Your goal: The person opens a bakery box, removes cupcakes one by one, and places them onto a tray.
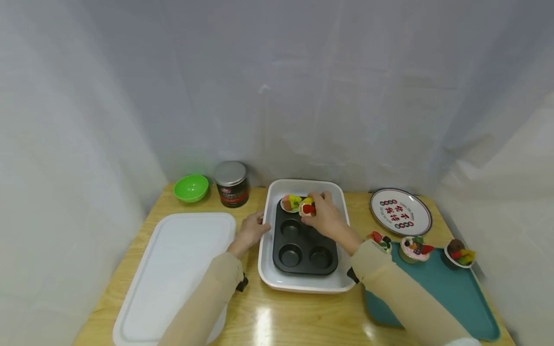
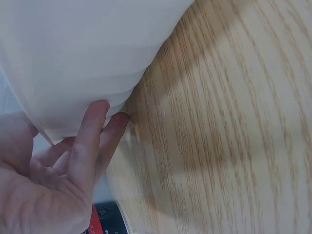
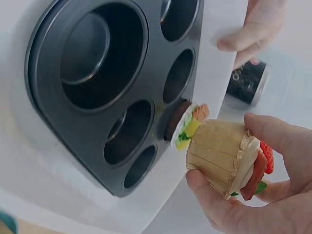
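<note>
My right hand holds a toy cupcake by its gold paper cup, with cream and strawberry on top. The cupcake is tilted above the far end of a black muffin tin. Another fruit-topped cupcake sits in the tin's far left cup; the other cups in sight are bare. The tin lies inside a white deep tray. My left hand grips the tray's left wall, thumb over the rim and fingers against the outside.
A white flat tray lies left. Behind it stand a green bowl and an espresso can. On the right are a plate and a teal tray with several cupcakes along its far edge.
</note>
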Demonstrator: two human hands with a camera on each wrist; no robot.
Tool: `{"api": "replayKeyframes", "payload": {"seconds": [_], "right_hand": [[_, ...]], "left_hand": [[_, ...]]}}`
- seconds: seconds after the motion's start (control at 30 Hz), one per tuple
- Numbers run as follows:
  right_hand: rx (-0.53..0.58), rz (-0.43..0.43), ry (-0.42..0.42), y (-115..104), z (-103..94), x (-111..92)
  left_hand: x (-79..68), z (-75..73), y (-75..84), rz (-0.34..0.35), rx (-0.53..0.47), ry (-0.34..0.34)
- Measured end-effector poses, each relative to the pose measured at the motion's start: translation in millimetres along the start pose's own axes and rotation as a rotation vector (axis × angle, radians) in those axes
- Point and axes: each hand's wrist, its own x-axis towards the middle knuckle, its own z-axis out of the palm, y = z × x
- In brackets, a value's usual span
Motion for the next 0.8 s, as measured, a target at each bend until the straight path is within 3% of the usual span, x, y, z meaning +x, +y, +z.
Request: {"api": "replayKeyframes", "payload": {"seconds": [0.37,0.6,0.8], "right_hand": [[-0.009,-0.041,0.060,14.8,-24.7,-8.7],[0.042,-0.009,0.051,27.0,-41.3,-16.9],[-0.035,0.002,0.086,36.8,-56.9,-25.2]], "left_hand": [[2.0,0.1,-1.1,-0.025,-0.006,-0.015],[0.7,1.3,0.2,-0.042,-0.023,-0.022],[2.6,-0.4,-0.3,-0.028,-0.009,-0.017]]}}
